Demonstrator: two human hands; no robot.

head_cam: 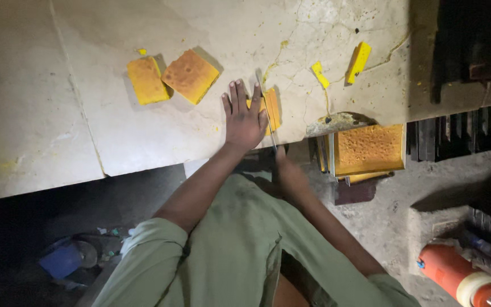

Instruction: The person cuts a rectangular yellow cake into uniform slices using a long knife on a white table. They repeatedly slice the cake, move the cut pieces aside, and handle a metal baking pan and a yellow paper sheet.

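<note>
Head view, left hand: the left hand (pixel 244 116) lies flat and open, fingers spread and straight, pressing down on a yellow sponge-like block (pixel 270 109) near the front edge of the slab; it grips nothing.
Head view, right hand: the right hand (pixel 288 170) sits just below the slab's edge, closed around the handle of a thin knife (pixel 266 113); the narrow metal blade runs up across the block, right beside the left fingers.
Block being cut: orange-yellow, porous and soft-looking, rectangular, mostly covered by the left hand, with a strip showing on the blade's right.
Work surface: a pale stone slab (pixel 86 131), smooth, marbled, with hairline cracks and yellow crumbs and smears; a chip shows in its front edge right of the hands.
Cut squares: two square pieces (pixel 173 78) rest touching one another to the left of the hand, their tops browned and pitted, their sides bright yellow.
Offcuts: two small yellow strips (pixel 358 61) lie well to the right on the slab, one narrow, one thicker and tilted.
Tray: a rectangular metal tray (pixel 369 149) below the slab's edge holds a large orange slab with a pocked crust.
Floor: rough grey concrete, with an orange cylinder (pixel 456 276) with a cream end at lower right.
Clothing: olive-green sleeves, rolled to the elbows.
</note>
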